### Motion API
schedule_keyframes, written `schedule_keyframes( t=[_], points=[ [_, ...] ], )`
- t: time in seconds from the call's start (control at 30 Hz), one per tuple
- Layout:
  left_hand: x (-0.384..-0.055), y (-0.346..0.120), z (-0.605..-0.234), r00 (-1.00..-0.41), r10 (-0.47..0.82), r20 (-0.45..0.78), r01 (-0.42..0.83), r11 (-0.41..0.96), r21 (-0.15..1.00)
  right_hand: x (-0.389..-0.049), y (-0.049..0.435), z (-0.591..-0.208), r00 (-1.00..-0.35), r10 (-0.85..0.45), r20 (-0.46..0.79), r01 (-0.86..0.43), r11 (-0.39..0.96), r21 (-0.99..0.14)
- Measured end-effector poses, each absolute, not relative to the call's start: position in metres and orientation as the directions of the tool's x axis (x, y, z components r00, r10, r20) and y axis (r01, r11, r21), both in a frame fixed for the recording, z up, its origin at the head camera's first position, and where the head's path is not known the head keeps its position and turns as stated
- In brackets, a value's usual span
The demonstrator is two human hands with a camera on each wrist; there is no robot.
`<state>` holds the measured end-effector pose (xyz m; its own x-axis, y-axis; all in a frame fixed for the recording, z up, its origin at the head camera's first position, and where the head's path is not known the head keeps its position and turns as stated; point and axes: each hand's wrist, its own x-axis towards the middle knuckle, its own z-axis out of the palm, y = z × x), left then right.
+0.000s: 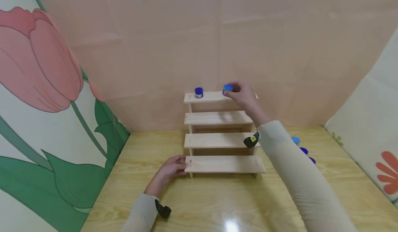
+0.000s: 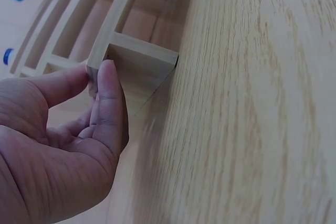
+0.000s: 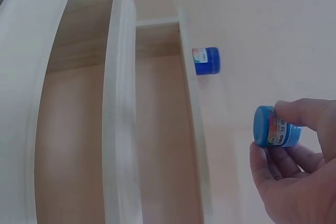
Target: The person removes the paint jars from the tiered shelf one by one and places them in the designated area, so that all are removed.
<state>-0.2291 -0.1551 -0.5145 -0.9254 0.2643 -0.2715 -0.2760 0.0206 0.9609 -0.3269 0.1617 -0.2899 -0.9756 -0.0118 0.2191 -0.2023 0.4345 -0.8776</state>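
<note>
A wooden stepped rack (image 1: 224, 164) with several tiers stands on the table. My left hand (image 1: 170, 167) is at the left end of its lowest board, and in the left wrist view the thumb and fingers pinch that board's corner. My right hand (image 1: 245, 96) grips a small light blue paint jar (image 3: 270, 127) by its sides, near the right part of the top tier. The right wrist view shows this jar apart from the board, its label partly covered by the thumb. A dark blue paint jar (image 1: 199, 93) sits upright at the left of the top tier.
To the right of the rack, partly hidden by my right sleeve, a light blue lid (image 1: 295, 140) and two dark blue lids (image 1: 304, 151) show on the wooden table (image 1: 199, 197). A pink backdrop (image 1: 155, 45) rises behind the rack. Printed flower panels (image 1: 37, 59) flank the table.
</note>
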Motion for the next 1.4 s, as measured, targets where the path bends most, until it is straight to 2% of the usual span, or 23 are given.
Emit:
schedule_keyframes(
  t=[0.2, 0.63, 1.4],
  points=[
    [-0.228, -0.156, -0.513, -0.924, 0.270, -0.270, -0.273, 0.029, 0.962, -0.315, 0.175, -0.291, -0.979, -0.030, 0.204, -0.199, 0.397, -0.896],
    [-0.230, -0.154, -0.515, -0.926, 0.251, -0.283, -0.281, 0.042, 0.959, -0.288, 0.209, -0.302, -0.973, -0.036, 0.227, -0.221, 0.415, -0.882],
    [-0.234, -0.154, -0.517, -0.926, 0.267, -0.267, -0.270, 0.028, 0.962, -0.259, 0.266, -0.322, -0.981, 0.018, 0.195, -0.156, 0.531, -0.833]
  ],
)
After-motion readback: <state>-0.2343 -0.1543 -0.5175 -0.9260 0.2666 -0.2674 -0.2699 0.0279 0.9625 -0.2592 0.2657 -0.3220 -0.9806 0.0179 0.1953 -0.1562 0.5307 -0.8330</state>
